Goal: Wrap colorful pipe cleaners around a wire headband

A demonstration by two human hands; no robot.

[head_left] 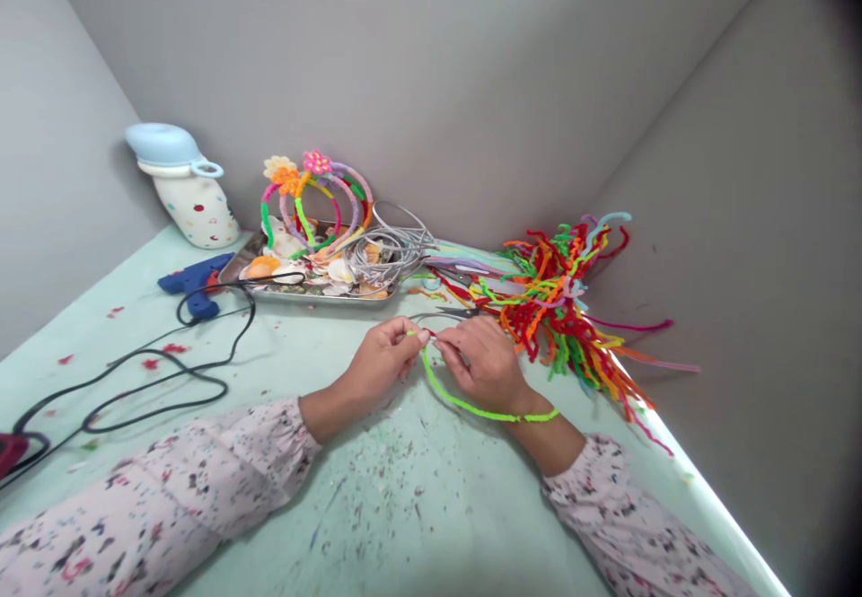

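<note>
My left hand (385,356) and my right hand (482,360) meet over the pale green table (377,507), fingertips pinched together on the end of a bright green pipe cleaner (471,407). The pipe cleaner curves down from the fingers, under my right hand, and ends near my right wrist. A small red bit shows between the fingertips. Just beyond my right hand lies a pile of pipe cleaners (558,310) in red, green, orange and yellow. Dark scissors (458,311) lie just past my fingers.
A metal tray (316,292) holds shells, grey headbands (387,251) and pipe-cleaner-wrapped headbands with flowers (313,197). A blue glue gun (192,283) with a black cord (168,373) lies left. A white spotted jug with blue lid (181,184) stands in the corner. Grey walls enclose the table.
</note>
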